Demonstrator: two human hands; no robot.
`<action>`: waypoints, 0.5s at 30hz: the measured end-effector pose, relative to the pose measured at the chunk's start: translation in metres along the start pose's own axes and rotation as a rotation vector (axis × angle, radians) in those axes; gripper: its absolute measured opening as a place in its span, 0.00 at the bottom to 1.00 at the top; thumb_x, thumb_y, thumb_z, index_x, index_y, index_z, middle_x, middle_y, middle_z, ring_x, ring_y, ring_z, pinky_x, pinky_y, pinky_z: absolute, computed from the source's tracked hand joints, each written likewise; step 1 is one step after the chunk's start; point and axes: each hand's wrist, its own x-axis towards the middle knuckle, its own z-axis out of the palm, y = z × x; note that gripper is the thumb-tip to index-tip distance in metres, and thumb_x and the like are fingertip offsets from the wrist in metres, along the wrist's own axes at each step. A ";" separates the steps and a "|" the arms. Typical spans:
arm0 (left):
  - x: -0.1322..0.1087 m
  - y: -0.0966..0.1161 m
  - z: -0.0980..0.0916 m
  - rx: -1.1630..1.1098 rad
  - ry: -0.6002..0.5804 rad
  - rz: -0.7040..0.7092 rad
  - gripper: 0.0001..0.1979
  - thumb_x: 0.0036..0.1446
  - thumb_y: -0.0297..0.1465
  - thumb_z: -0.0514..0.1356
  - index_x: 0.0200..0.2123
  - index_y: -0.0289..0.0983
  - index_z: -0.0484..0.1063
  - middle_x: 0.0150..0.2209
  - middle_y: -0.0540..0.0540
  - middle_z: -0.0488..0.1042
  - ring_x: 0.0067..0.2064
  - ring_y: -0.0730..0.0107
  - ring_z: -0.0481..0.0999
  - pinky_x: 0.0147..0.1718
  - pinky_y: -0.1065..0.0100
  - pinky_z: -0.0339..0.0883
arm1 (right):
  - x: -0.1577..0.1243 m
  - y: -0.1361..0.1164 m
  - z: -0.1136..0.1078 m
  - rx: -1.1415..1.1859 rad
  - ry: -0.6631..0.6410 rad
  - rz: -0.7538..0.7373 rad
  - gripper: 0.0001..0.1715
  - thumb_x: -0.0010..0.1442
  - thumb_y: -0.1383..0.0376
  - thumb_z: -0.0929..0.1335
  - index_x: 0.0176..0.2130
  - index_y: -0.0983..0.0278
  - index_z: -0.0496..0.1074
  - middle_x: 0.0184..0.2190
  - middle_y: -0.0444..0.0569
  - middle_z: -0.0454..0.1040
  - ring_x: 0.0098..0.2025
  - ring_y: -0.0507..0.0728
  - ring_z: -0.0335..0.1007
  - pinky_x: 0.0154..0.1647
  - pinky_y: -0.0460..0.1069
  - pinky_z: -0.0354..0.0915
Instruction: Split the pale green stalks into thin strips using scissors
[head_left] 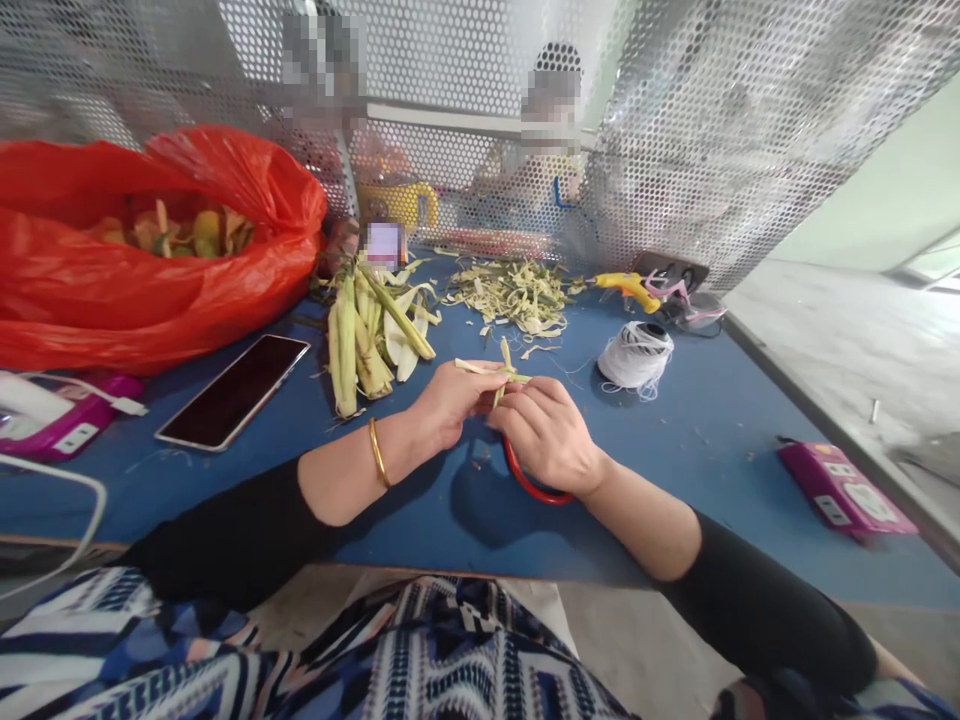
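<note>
Perforated metal screen [712, 130] stood along the far edge of the blue worktop [675, 440].

Red plastic bag [150, 270] lay open at far left, with yellowish husk pieces inside.

Both forearms, in black sleeves, reached in over the near edge. The hands met at the middle of the worktop.

- Left hand [450, 400]: closed, fingertips pinching one end of a pale husk strip [499, 372].
- Right hand [547, 435]: fingers curled, tips meeting the same strip. A red ring [529, 485] was gripped under the palm, its lower arc showing just above the worktop.
- The strip sat between the two hands, a short end sticking up.

Bundle of long corn husks [367, 335] lay just beyond the left hand, and a dark phone [234, 390] lay face up to its left.

Loose pile of husk scraps [514, 290] lay farther back, near the screen.

Pink power strip [844, 490] was at the right edge. A second pink one [67, 425], with a white cable, was at far left.

White thread spool [637, 355] stood right of the hands, with a yellow glue gun [628, 289] behind it.

Gold bracelet [377, 452] was on the left wrist.
</note>
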 end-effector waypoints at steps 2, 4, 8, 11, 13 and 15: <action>0.003 0.005 -0.002 0.013 -0.004 0.012 0.02 0.48 0.20 0.65 0.28 0.31 0.77 0.24 0.46 0.77 0.24 0.73 0.75 0.27 0.72 0.67 | -0.001 0.004 -0.002 0.073 0.073 0.223 0.09 0.67 0.69 0.62 0.36 0.62 0.70 0.31 0.48 0.76 0.34 0.56 0.70 0.44 0.52 0.61; 0.005 0.010 -0.005 0.032 0.000 0.034 0.03 0.49 0.22 0.66 0.30 0.32 0.77 0.25 0.45 0.79 0.27 0.70 0.78 0.31 0.70 0.70 | -0.002 0.010 -0.005 0.074 0.118 0.508 0.07 0.67 0.63 0.63 0.39 0.62 0.70 0.35 0.52 0.77 0.38 0.58 0.71 0.43 0.53 0.61; 0.006 0.014 -0.009 0.081 -0.012 0.046 0.04 0.52 0.28 0.66 0.30 0.32 0.78 0.24 0.43 0.79 0.27 0.66 0.79 0.32 0.68 0.71 | -0.004 0.019 -0.005 0.307 -0.137 0.929 0.15 0.65 0.55 0.64 0.32 0.62 0.70 0.27 0.46 0.75 0.28 0.55 0.67 0.31 0.49 0.58; 0.007 0.011 -0.009 0.153 -0.015 0.032 0.09 0.53 0.33 0.66 0.29 0.32 0.77 0.23 0.44 0.78 0.24 0.68 0.77 0.27 0.70 0.69 | -0.003 0.018 -0.002 0.550 -0.284 1.059 0.20 0.64 0.53 0.63 0.25 0.61 0.66 0.19 0.41 0.69 0.22 0.51 0.58 0.25 0.47 0.53; 0.008 0.007 -0.009 0.207 -0.026 0.038 0.08 0.51 0.32 0.68 0.29 0.32 0.76 0.20 0.47 0.75 0.21 0.73 0.73 0.23 0.72 0.66 | -0.003 0.016 -0.001 0.629 -0.263 1.093 0.20 0.63 0.55 0.63 0.23 0.61 0.64 0.18 0.40 0.66 0.22 0.50 0.57 0.26 0.47 0.52; 0.010 0.004 -0.008 0.232 -0.036 0.055 0.08 0.48 0.30 0.70 0.28 0.32 0.75 0.17 0.51 0.71 0.18 0.77 0.68 0.20 0.74 0.62 | -0.002 0.015 0.000 0.704 -0.227 1.120 0.19 0.62 0.57 0.63 0.22 0.62 0.64 0.17 0.40 0.63 0.22 0.50 0.56 0.26 0.47 0.52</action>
